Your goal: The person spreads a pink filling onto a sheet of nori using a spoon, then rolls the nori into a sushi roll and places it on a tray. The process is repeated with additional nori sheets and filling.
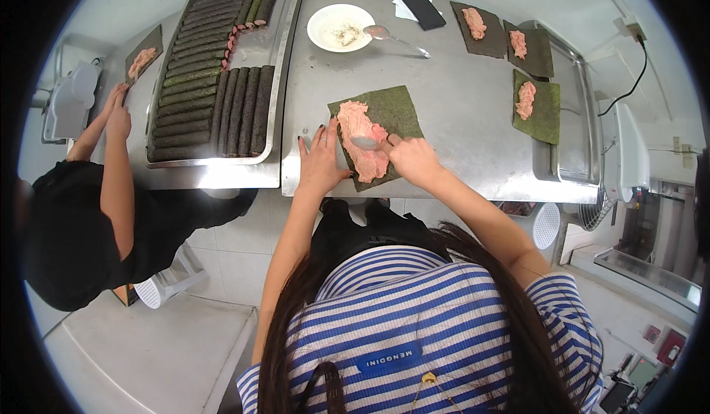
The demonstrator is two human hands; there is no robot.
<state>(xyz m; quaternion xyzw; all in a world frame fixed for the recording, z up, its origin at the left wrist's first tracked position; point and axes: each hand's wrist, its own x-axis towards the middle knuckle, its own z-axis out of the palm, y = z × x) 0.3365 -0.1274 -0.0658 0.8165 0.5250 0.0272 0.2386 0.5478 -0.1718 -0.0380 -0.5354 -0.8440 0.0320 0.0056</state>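
Observation:
A dark green seaweed sheet (400,106) lies at a slant on the metal table in front of me. Pink minced paste (367,167) is spread in a long band down its left half. My right hand (414,160) is closed around a spoon, its metal bowl (363,143) resting on the paste; most of the handle is hidden by my fingers. With fingers spread, my left hand (321,165) lies at the sheet's left edge, thumb near its lower corner.
Left stands a metal tray (289,41) of dark seaweed rolls (186,103). Beyond it a co-worker's hands (118,114) touch another sheet. Farther back are a white bowl (313,29), a second spoon (407,43) and a phone (419,7). Three paste-topped sheets (545,111) lie right, beside another tray (588,118).

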